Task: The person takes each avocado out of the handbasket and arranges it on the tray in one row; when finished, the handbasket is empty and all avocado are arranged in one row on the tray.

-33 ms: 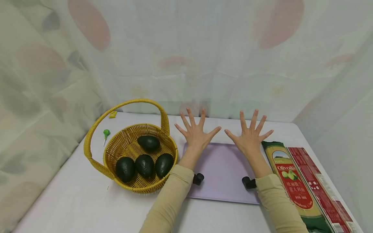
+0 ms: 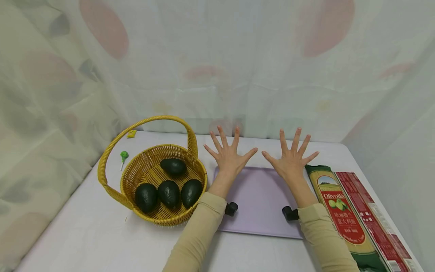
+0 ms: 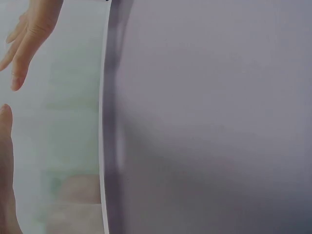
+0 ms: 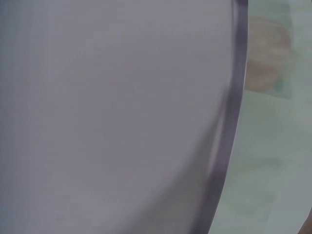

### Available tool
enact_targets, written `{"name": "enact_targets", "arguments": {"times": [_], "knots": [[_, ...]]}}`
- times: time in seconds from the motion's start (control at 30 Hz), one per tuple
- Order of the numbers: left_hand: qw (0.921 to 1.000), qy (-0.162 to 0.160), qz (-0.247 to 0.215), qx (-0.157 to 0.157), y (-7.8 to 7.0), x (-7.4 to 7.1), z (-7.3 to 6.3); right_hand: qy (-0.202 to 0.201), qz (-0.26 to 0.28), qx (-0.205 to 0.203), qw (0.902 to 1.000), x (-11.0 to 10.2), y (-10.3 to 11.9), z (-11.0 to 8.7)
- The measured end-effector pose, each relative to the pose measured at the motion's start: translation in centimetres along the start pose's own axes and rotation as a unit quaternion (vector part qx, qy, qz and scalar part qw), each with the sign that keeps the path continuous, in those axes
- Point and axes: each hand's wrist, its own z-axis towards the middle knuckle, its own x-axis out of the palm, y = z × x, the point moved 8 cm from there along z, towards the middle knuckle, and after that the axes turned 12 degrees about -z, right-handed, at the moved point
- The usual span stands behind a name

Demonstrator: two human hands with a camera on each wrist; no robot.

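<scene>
My left hand (image 2: 228, 158) is raised above the far edge of a lilac tray (image 2: 261, 196), its fingers spread wide and straight, holding nothing. To its right, my right hand (image 2: 291, 160) is held the same way, also bare. The two thumbs point at each other with a small gap between. In the left wrist view part of the left hand (image 3: 6, 170) shows at the left edge, with the right hand (image 3: 36, 36) above it. Only a sliver of the right hand (image 4: 307, 225) enters the right wrist view.
Left of the tray stands a yellow wicker basket (image 2: 136, 166) with a tall handle, holding several dark green avocados (image 2: 168, 193). Beyond it lie a green lollipop (image 2: 124, 155) and a small yellow packet (image 2: 131, 133). Spaghetti (image 2: 340, 211) and a red package (image 2: 368, 211) lie at right.
</scene>
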Motion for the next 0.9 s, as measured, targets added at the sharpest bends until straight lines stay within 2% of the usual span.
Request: {"name": "enact_targets", "arguments": {"times": [0.2,0.37,0.43,0.57,0.63,0.67,0.77,0.83,0.87,0.9], "knots": [[1.0000,0.000,-0.005,0.002,0.0,0.1,-0.1,-0.002,0.006,-0.002,1.0000,-0.1,0.0,-0.2],[0.9997,0.017,-0.010,0.013,-0.4,0.3,-0.2,-0.002,0.014,-0.004,0.9999,0.0,0.0,-0.3],[0.9990,0.031,-0.015,0.027,-0.8,0.1,-0.6,-0.005,0.023,-0.014,0.9996,0.0,0.2,-0.5],[0.9919,0.062,-0.054,0.097,-2.3,-1.3,-2.8,0.002,0.069,-0.055,0.9961,-0.2,1.3,-1.2],[0.9827,0.089,-0.092,0.134,-2.9,-2.7,-4.4,0.013,0.102,-0.079,0.9915,-0.4,2.0,-1.7],[0.9752,0.106,-0.121,0.152,-3.1,-3.6,-5.3,0.022,0.120,-0.090,0.9885,-0.5,2.4,-2.0],[0.9457,0.146,-0.224,0.185,-2.8,-7.1,-7.7,0.044,0.164,-0.124,0.9776,-1.1,3.7,-2.6],[0.9243,0.152,-0.287,0.201,-1.9,-10.2,-9.0,0.051,0.184,-0.152,0.9697,-1.6,4.6,-2.9],[0.9134,0.145,-0.316,0.212,-1.2,-12.0,-9.5,0.055,0.193,-0.167,0.9652,-1.9,5.1,-3.2],[0.9058,0.127,-0.336,0.225,-0.5,-13.8,-9.9,0.058,0.202,-0.183,0.9604,-2.2,5.6,-3.4]]}}
